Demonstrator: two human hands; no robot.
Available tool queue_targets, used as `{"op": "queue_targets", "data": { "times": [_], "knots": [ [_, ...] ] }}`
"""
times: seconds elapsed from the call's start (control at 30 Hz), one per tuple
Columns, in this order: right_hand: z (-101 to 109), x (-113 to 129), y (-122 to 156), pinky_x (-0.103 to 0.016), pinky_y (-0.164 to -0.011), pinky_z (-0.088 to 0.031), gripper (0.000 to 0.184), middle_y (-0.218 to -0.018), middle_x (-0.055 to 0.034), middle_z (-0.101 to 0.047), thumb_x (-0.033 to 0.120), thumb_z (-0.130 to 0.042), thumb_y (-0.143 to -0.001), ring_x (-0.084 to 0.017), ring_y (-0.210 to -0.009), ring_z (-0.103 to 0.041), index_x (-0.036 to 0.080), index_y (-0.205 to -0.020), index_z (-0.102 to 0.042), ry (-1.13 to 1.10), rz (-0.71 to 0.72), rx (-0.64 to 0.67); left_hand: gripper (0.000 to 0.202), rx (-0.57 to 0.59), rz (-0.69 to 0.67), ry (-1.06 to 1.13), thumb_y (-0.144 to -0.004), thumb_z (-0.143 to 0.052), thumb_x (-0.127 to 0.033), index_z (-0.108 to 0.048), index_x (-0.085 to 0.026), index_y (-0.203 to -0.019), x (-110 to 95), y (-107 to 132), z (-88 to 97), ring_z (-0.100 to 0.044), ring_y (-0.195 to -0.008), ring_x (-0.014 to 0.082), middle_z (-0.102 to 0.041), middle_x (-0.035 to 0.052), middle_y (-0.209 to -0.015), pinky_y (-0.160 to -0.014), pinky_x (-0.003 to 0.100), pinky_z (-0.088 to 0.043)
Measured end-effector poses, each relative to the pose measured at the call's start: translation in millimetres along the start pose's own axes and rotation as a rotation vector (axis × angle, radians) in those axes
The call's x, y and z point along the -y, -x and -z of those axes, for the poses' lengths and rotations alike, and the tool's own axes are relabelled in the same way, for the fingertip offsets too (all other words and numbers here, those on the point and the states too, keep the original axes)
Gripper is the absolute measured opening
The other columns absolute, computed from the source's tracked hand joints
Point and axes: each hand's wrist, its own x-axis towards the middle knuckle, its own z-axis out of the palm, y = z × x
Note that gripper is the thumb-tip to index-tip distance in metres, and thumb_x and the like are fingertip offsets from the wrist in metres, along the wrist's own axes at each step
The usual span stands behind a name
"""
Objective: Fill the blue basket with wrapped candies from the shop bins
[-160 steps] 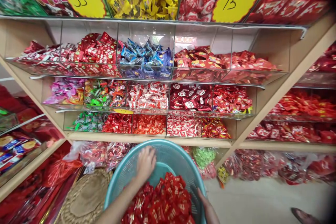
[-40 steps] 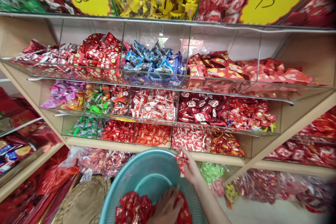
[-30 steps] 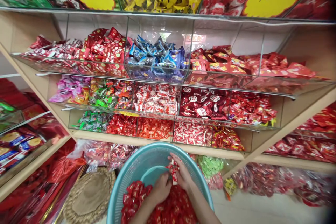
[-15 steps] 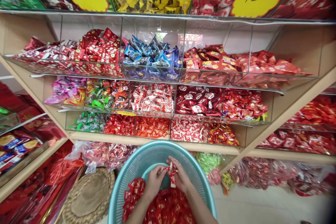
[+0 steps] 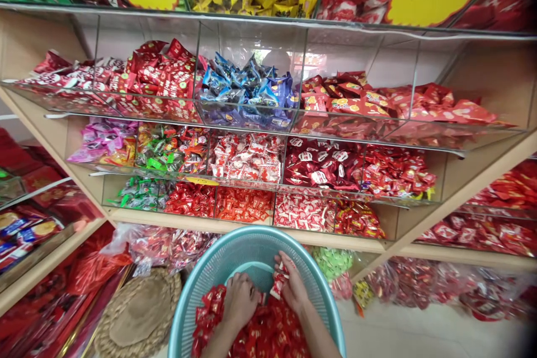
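The right hand (image 5: pixel 295 289), loosely curled, holds red-white candies (image 5: pixel 278 285), so some may slip into the basket (image 5: pixel 235 250); the left hand (image 5: pixel 240 300) is half-closed, its hold unclear.

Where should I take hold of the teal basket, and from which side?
Probably by the rim, at opposite left and right edges, coming in from outside. The teal basket is round, wide and open at the top, so a two-sided grip should balance it. In this view, the shelf board lies behind its far edge.
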Motion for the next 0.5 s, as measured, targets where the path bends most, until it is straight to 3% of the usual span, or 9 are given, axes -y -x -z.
{"op": "queue_targets", "data": {
  "times": [0.1, 0.23, 0.3, 0.4, 0.5],
  "knots": [
    [-0.5, -3.8, -2.5, -0.024, -0.057, -0.048, 0.040, -0.091, -0.0032, -0.065, 0.035, -0.075, -0.058, -0.013, -0.067, -0.058, 0.022, -0.094, -0.065, -0.066, -0.006, -0.011, 0.028, -0.059, -0.045, 0.169, -0.082, -0.040, -0.030, -0.064, -0.022, -0.095, -8.7, 0.5, -0.1, -0.050, -0.098, 0.0208, -0.061, 0.0057, -0.098, -0.087, 0.036, -0.036],
    [0.4, -15.5, -6.4, -0.025, -0.058, -0.048, 0.039, -0.090, -0.0022, -0.065, 0.036, -0.074, -0.059, -0.012, -0.064, -0.058, 0.023, -0.094, -0.064, -0.122, -0.041, 0.007, 0.036, 0.134, -0.026, 0.706, -0.077, -0.052, -0.039, -0.055, -0.020, -0.108, -16.7, -5.8, -11.3, -0.057, -0.073, 0.0140, -0.063, 0.0026, -0.082, -0.069, 0.027, -0.045],
    [1.0, -20.7, -8.4, -0.025, -0.058, -0.048, 0.038, -0.088, -0.0016, -0.065, 0.036, -0.074, -0.059, -0.012, -0.062, -0.058, 0.023, -0.093, -0.064, -0.147, -0.056, 0.015, 0.036, 0.167, 0.005, 0.872, -0.074, -0.056, -0.040, -0.055, -0.018, -0.102, -16.0, -8.9, -18.4, -0.055, -0.063, 0.0114, -0.060, -0.0009, -0.070, -0.060, 0.023, -0.044],
    [2.4, -23.4, -12.2, -0.026, -0.060, -0.049, 0.034, -0.084, -0.0014, -0.065, 0.035, -0.073, -0.059, -0.010, -0.059, -0.056, 0.022, -0.090, -0.064, -0.174, -0.059, 0.036, 0.033, 0.129, 0.069, 0.927, -0.072, -0.058, -0.044, -0.055, -0.017, -0.092, -9.5, -12.5, -22.2, -0.050, -0.052, 0.0086, -0.056, -0.0037, -0.064, -0.051, 0.021, -0.040],
    [3.6, -21.7, -16.5, -0.028, -0.067, -0.050, 0.030, -0.082, -0.0025, -0.066, 0.035, -0.071, -0.061, -0.011, -0.060, -0.057, 0.021, -0.087, -0.065, -0.162, -0.041, 0.047, 0.028, 0.045, 0.047, 0.852, -0.075, -0.054, -0.043, -0.057, -0.017, -0.083, -1.1, -15.5, -15.8, -0.054, -0.062, 0.0105, -0.061, -0.0007, -0.071, -0.059, 0.022, -0.043]
  ]
}}
